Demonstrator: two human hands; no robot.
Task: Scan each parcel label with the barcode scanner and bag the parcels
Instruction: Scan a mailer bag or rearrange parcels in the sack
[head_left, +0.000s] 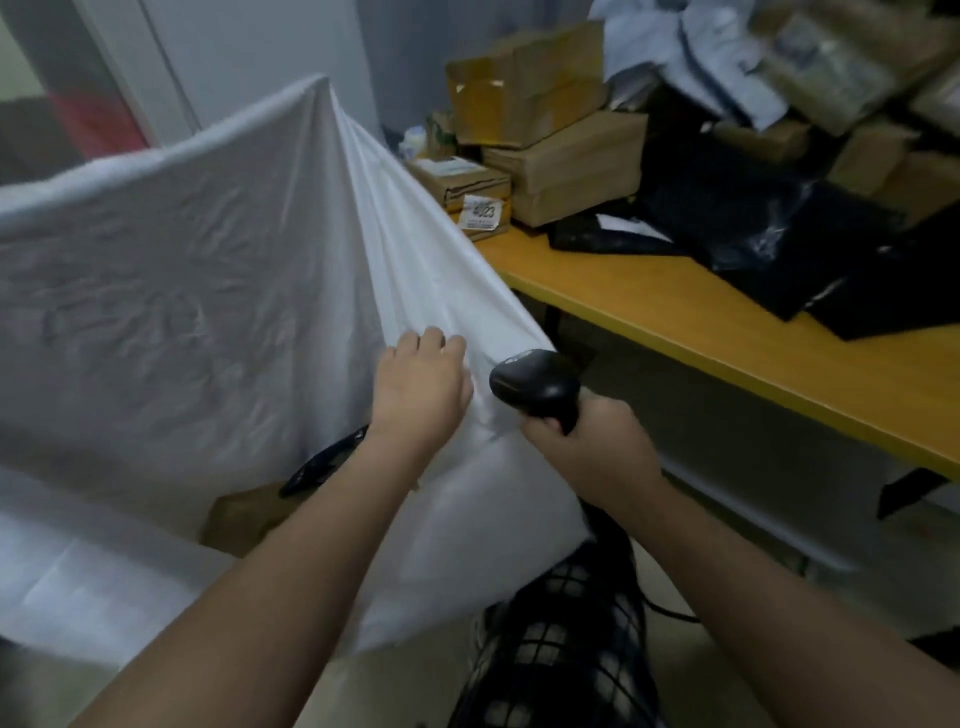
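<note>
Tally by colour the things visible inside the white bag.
Brown parcel: 1
Black item: 1
Total: 2 visible inside the white bag; its walls and the left arm may hide more.

label (481, 212) on cardboard box (457, 179) | reads "4023" | smaller print on it too blurred

- Your table (675, 317): yellow-orange wood top, on your rt, black leg (906, 491) under its front edge.
- Behind table & to its left: plain grey-blue wall (270, 57).
- Farther left of table: white frame (132, 73), upright, w/ smth red (104, 122) beside it, blurred.
- Under table: pale floor (737, 603), light dim.
</note>
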